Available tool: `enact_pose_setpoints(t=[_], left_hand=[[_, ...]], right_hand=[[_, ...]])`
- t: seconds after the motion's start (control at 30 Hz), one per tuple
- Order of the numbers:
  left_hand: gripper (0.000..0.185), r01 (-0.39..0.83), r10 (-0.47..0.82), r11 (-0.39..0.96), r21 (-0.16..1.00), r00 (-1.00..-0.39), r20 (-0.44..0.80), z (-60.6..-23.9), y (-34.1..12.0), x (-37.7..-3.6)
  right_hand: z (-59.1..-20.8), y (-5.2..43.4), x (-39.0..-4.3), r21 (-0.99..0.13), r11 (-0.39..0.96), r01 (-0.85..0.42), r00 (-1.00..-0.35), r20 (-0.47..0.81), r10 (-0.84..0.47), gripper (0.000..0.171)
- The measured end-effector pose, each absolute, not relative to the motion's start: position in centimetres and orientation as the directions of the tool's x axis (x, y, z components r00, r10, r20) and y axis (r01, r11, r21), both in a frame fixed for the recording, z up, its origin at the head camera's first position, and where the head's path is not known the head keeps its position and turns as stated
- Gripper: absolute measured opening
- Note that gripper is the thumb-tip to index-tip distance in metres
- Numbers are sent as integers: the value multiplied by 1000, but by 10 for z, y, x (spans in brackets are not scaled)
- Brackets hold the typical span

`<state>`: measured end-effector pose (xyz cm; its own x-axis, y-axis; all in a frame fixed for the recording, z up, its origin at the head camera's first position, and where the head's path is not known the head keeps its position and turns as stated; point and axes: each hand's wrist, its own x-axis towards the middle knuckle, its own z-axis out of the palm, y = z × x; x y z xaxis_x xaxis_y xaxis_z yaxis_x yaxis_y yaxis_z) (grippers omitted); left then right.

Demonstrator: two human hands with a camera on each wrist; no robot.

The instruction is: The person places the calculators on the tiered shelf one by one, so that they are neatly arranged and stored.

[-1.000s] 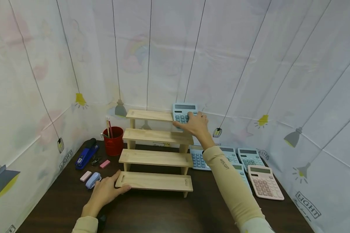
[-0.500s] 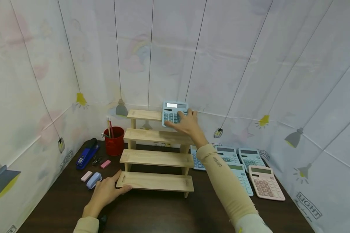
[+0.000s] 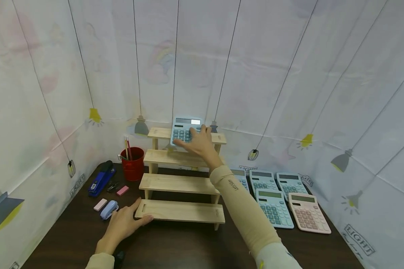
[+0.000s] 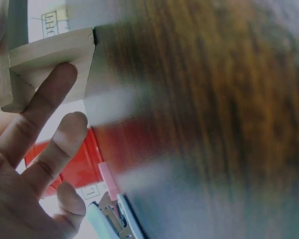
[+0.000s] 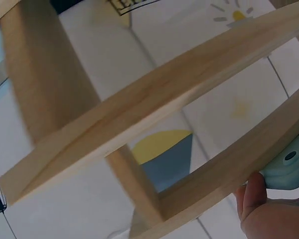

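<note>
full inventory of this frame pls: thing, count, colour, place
Stepped shelf: 1, pale wood, four tiers, table centre.
Calculator on shelf: 1, light blue, top tier, under the right hand.
Calculators on table: at least 4 blue plus 1 pink, right of the shelf.
Cup: 1, red, pencils inside, left of the shelf.
Large stapler: 1, dark blue, far left.
Small stapler: 1, light blue, by the left hand.
Erasers: 2, pink, left of the shelf.
Table: 1, dark brown.
Left hand: touches the bottom tier's left end.
Right hand: holds the shelf calculator.
</note>
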<state>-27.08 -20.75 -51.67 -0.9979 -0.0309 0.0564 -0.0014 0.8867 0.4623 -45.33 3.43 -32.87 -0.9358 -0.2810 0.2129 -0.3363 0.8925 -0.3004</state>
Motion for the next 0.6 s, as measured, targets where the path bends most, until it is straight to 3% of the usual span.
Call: enact_pose_setpoints(t=[0.6], left_hand=[[105,-9,-39,882,472,-998,55,-521,-210,-271]], right_hand=[[-334,-19,-453,-307,879,-365,-919,271,-287,101]])
